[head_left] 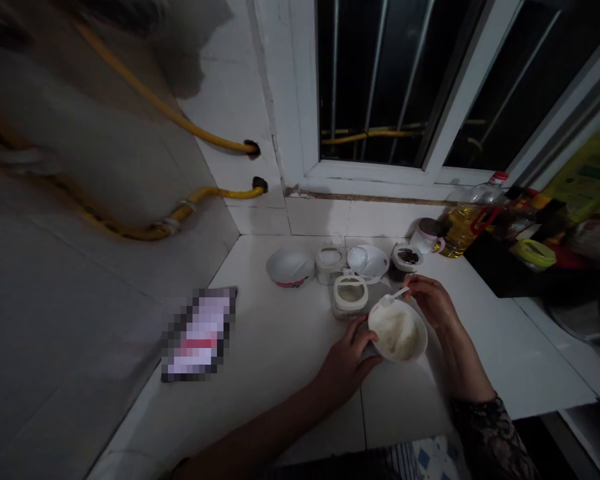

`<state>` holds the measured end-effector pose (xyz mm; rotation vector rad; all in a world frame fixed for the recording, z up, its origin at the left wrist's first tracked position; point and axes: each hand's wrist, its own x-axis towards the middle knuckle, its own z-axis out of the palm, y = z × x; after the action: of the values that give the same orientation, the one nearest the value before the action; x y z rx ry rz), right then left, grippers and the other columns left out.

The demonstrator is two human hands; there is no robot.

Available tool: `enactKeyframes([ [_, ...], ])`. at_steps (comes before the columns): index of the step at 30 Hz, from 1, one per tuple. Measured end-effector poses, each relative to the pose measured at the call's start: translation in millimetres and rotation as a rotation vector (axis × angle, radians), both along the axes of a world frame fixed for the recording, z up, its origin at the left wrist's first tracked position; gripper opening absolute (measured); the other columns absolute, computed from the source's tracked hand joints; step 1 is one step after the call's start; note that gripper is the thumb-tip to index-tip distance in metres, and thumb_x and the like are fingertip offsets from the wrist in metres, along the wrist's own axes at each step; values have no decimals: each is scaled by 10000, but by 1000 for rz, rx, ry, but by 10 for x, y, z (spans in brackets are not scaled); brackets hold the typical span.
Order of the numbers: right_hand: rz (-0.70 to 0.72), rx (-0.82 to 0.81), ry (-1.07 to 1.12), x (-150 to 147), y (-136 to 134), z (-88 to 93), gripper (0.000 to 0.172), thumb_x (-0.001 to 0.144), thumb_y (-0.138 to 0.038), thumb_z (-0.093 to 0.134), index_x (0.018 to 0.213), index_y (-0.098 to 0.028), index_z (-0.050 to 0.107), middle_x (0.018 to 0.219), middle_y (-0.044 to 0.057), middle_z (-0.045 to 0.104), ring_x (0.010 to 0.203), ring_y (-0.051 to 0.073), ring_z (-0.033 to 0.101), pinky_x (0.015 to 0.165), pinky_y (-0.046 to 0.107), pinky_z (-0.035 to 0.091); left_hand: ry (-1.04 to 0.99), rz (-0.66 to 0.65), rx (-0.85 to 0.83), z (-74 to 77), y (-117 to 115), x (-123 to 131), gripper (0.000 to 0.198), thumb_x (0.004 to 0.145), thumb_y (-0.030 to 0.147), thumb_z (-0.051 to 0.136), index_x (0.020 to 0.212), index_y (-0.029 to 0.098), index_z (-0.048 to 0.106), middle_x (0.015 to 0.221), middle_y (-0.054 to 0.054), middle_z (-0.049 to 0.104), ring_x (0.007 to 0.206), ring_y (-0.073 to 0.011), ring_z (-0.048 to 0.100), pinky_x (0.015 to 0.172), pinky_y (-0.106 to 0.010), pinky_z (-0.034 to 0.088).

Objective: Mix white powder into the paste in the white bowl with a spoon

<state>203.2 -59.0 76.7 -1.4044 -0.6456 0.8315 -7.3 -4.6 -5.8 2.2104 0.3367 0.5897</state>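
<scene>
Item 1: round white bowl (399,331), smooth, prob. ceramic, filled w/ pale grainy heap. It sat on the white tiled worktop (280,347), centre-right, near the front edge.
Item 2: left hand (347,360), fingers curled round the bowl's near-left rim; likely steadying it vs. sliding on glossy tile.
Item 3: right hand (433,300), thumb & fingertips pinched the small white plastic spoon (393,297) by its thin handle, scoop end over the bowl's far rim.
Item 4: just behind, prob. kept within reach: squat clear jar w/ white flip lid (351,295), empty white bowl w/ red band (291,267), small pot of dark contents (406,260).
Item 5: far right, clear plastic oil bottle (467,223), yellow liquid. On the wall, yellow ribbed hoses (190,127).
</scene>
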Motion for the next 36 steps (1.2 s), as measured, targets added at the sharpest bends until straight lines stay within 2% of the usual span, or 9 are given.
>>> enactKeyframes([
  [3,-62,74,-70,-94,34,-22,92,628,-254,620,684,-186,646,525,-9,619,562,154,553,646,282,413,-2,3,2,17,1,3,234,835,179,611,1031,234,496,1347,-90,388,1082,-226,554,857,-355,522],
  [7,-123,169,-467,-280,43,-56,131,813,-321,555,829,-211,625,672,4,659,687,175,580,724,307,425,8,10,-3,23,-1,7,243,822,175,622,1026,231,503,1341,-93,397,1058,-226,570,864,-367,521],
  [11,106,251,-1092,-441,50,-58,164,872,-190,463,870,-219,624,840,46,688,824,203,586,832,375,403,-1,9,0,19,-5,7,233,831,187,611,1033,227,502,1347,-96,389,1055,-226,579,874,-377,518],
  [14,230,309,-1307,-449,21,-36,229,863,-106,435,941,-217,620,870,44,695,830,200,582,916,423,358,-3,1,1,22,-5,7,233,833,191,616,1033,219,499,1339,-105,390,1085,-237,565,887,-383,512],
  [18,-17,254,-1092,-279,-124,32,158,879,-192,461,876,-230,614,742,31,645,863,218,568,880,392,396,9,11,0,25,0,3,246,827,184,623,1032,233,496,1345,-94,387,1092,-238,561,887,-386,515],
  [20,-54,162,-995,-166,-198,69,173,873,-234,464,774,-229,606,707,35,620,819,220,560,802,363,423,14,11,-5,25,3,1,257,819,162,628,1026,236,495,1349,-90,384,1097,-238,558,888,-386,516],
  [24,138,-55,-1036,-68,-230,91,165,813,-179,479,774,-222,634,694,36,627,789,221,546,775,360,411,13,6,-20,22,3,2,278,805,144,641,1023,234,494,1348,-94,387,1112,-245,549,893,-393,515],
  [29,414,-157,-1043,-214,-139,49,227,771,-111,455,781,-215,656,732,36,662,815,213,536,783,341,390,1,8,-18,9,2,1,261,819,156,622,1032,233,492,1354,-93,375,1143,-243,529,912,-392,505],
  [36,290,-202,-663,-145,-128,28,157,703,-174,474,666,-204,624,539,-5,615,669,188,546,654,282,376,29,-1,-27,20,4,-14,255,826,155,611,1038,223,488,1341,-108,373,1131,-251,534,896,-402,510],
])
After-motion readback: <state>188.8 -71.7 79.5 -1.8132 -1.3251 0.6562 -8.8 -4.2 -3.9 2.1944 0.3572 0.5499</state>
